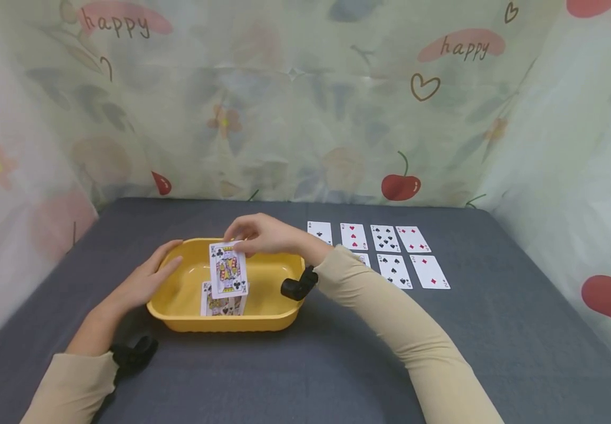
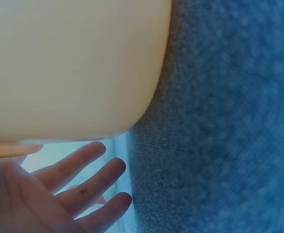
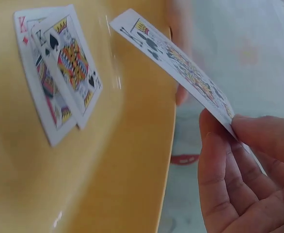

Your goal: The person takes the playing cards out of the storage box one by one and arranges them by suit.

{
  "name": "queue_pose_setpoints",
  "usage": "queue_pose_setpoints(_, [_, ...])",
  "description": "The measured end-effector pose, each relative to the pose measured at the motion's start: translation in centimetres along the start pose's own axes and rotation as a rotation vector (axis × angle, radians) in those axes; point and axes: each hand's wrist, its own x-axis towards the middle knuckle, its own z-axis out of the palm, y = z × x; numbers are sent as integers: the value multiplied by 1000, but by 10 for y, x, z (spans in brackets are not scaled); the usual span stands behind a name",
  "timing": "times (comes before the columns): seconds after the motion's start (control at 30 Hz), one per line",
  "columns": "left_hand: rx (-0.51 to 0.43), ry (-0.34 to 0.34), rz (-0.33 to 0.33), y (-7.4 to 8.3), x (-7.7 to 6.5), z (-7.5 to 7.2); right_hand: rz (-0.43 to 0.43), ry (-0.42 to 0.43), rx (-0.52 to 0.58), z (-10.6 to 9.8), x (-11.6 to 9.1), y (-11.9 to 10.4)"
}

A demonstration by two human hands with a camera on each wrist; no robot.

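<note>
Above the yellow basin [image 1: 276,323], my right hand [image 1: 265,234] pinches a playing card, the king of clubs [image 1: 228,271], between thumb and fingers near its top edge. The card hangs tilted, face showing. Below it on the basin floor lie a king of spades [image 3: 71,65] and, partly covered by it, a king of diamonds [image 3: 50,92]. My left hand [image 1: 151,274] is at the basin's left rim, thumb over the edge. In the left wrist view its fingers [image 2: 91,187] are straight and spread beside the basin's outer wall [image 2: 74,73].
Face-up cards lie in two rows on the grey cloth-covered table [image 1: 353,353] to the right, among them a two of diamonds [image 1: 430,272] and a five of spades [image 1: 394,271]. My right sleeve partly covers the front row. A patterned curtain [image 1: 294,118] closes off the back and sides.
</note>
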Motion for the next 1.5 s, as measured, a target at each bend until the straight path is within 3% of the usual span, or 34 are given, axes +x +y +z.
queue_pose_setpoints(0.73, [-10, -1, -2, 0, -2, 0, 102, 200, 133, -32, -46, 36])
queue_pose_setpoints(1.13, [-13, -1, -10, 0, -4, -1, 98, 289, 228, -49, -68, 50])
queue_pose_setpoints(1.5, [-34, -11, 25, -2, -3, -1, 169, 366, 195, -63, -93, 66])
